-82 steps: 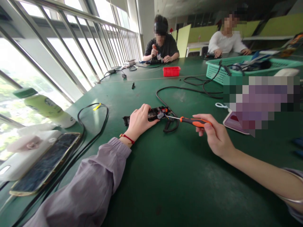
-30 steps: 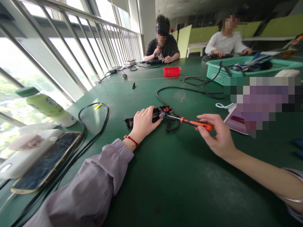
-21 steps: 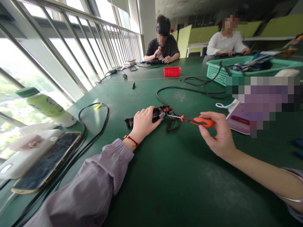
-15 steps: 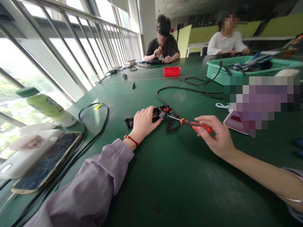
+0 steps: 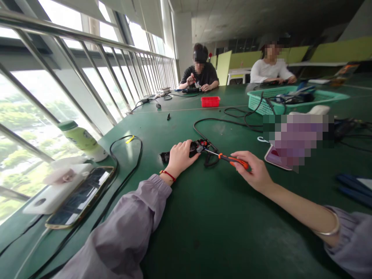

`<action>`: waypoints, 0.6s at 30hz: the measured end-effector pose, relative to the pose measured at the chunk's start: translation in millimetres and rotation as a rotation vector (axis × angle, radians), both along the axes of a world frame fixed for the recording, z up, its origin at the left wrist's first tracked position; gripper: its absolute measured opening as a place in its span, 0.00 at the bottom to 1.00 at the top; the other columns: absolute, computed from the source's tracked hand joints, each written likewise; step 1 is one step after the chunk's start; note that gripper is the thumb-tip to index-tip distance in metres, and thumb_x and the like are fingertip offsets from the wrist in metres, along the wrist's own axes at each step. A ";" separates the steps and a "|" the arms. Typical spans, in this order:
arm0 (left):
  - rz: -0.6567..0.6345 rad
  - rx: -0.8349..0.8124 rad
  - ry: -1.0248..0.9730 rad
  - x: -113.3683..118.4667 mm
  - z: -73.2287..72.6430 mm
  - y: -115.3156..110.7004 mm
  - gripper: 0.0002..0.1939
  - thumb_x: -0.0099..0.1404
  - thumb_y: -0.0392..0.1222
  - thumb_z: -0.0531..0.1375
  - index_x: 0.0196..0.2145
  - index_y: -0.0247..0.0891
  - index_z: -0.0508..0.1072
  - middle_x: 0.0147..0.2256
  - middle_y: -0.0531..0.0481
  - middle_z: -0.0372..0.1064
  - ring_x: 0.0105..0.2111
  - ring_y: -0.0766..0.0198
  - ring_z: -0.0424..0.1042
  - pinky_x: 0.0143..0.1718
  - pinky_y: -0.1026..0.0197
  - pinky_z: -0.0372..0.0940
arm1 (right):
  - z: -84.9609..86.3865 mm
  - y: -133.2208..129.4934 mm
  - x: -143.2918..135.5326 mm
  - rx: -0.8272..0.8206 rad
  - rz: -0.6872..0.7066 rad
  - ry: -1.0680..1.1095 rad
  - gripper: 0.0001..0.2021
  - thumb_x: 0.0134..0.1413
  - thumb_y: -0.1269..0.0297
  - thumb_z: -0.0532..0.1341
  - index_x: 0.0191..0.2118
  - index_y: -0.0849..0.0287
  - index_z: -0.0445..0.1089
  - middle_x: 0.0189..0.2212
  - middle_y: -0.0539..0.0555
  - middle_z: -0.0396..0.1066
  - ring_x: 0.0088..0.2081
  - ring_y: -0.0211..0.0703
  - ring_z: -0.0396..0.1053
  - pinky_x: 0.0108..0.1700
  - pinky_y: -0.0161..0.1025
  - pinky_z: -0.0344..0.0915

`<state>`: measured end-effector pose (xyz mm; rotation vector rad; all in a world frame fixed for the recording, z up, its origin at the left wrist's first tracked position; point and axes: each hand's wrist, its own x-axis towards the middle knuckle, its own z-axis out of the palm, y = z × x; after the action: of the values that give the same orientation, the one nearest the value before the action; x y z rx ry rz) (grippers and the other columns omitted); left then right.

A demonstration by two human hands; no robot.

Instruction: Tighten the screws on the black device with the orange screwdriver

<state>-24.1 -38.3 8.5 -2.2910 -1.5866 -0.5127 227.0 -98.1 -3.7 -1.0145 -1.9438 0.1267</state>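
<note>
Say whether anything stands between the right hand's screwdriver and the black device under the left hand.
Nothing visible blocks it: the screwdriver in the right hand reaches to the black device under the left hand. A black cable passes behind its shaft.

1. Looks like smooth plastic at the handle of the screwdriver (image 5: 234, 160), shiny metal along its shaft.
2. Looks like hard plastic on the black device (image 5: 195, 146), too small to judge for gloss.
3. Shows a soft sheen over the smooth tabletop (image 5: 209, 228).
4. Looks like creased, matt cloth on the left sleeve (image 5: 128, 221).
5. Gleams as polished metal along the railing (image 5: 95, 40).
6. Looks like perforated plastic on the basket (image 5: 256, 104).
</note>
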 end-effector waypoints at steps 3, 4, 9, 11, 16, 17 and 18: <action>-0.002 -0.011 0.000 0.5 1.8 -3.8 0.23 0.62 0.57 0.52 0.48 0.37 0.62 0.40 0.45 0.71 0.41 0.55 0.70 0.40 0.57 0.60 | -0.8 1.1 1.6 0.019 -0.044 -0.001 0.09 0.54 0.62 0.56 0.42 0.55 0.65 0.35 0.54 0.73 0.34 0.45 0.72 0.37 0.43 0.69; 0.002 -0.016 0.000 1.0 2.5 -5.2 0.23 0.62 0.56 0.52 0.48 0.37 0.62 0.40 0.44 0.71 0.41 0.55 0.70 0.40 0.57 0.60 | -1.3 1.7 2.2 0.031 -0.066 0.010 0.10 0.54 0.62 0.56 0.42 0.56 0.65 0.34 0.54 0.73 0.35 0.45 0.72 0.39 0.44 0.68; 0.012 -0.017 0.011 3.4 6.3 -12.4 0.23 0.62 0.55 0.53 0.48 0.37 0.63 0.41 0.43 0.71 0.42 0.55 0.70 0.41 0.57 0.60 | -1.3 2.9 1.6 0.071 -0.155 0.063 0.15 0.53 0.63 0.56 0.47 0.57 0.62 0.36 0.56 0.71 0.38 0.47 0.71 0.41 0.45 0.68; 0.015 -0.023 0.009 3.6 7.0 -14.9 0.22 0.62 0.55 0.53 0.47 0.37 0.63 0.40 0.43 0.71 0.41 0.55 0.70 0.40 0.57 0.61 | 0.2 0.9 -0.9 0.077 -0.191 0.096 0.15 0.54 0.63 0.55 0.48 0.58 0.61 0.36 0.57 0.71 0.39 0.47 0.72 0.41 0.44 0.68; 0.028 -0.019 0.004 2.5 5.1 -17.0 0.22 0.62 0.56 0.52 0.46 0.38 0.62 0.37 0.44 0.72 0.39 0.55 0.71 0.37 0.59 0.61 | 4.4 -9.1 -7.7 0.039 -0.207 0.092 0.09 0.57 0.60 0.53 0.40 0.57 0.65 0.29 0.52 0.72 0.28 0.41 0.71 0.30 0.36 0.65; 0.023 -0.011 0.007 2.2 4.4 -16.8 0.22 0.61 0.57 0.52 0.46 0.38 0.62 0.37 0.44 0.72 0.39 0.55 0.72 0.37 0.59 0.61 | 4.7 -10.9 -8.3 0.029 -0.203 0.082 0.09 0.58 0.59 0.53 0.39 0.57 0.66 0.25 0.50 0.71 0.24 0.40 0.70 0.27 0.35 0.63; 0.016 -0.005 0.012 2.0 3.7 -16.5 0.23 0.61 0.57 0.52 0.46 0.38 0.62 0.37 0.44 0.72 0.38 0.55 0.72 0.36 0.59 0.61 | 4.9 -12.3 -8.5 0.022 -0.201 0.073 0.10 0.58 0.58 0.53 0.38 0.57 0.66 0.22 0.49 0.69 0.22 0.39 0.68 0.25 0.34 0.60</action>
<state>-22.1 -54.7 12.3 -2.2786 -1.6009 -0.4914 218.5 -110.4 1.1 -1.1680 -1.7635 0.0287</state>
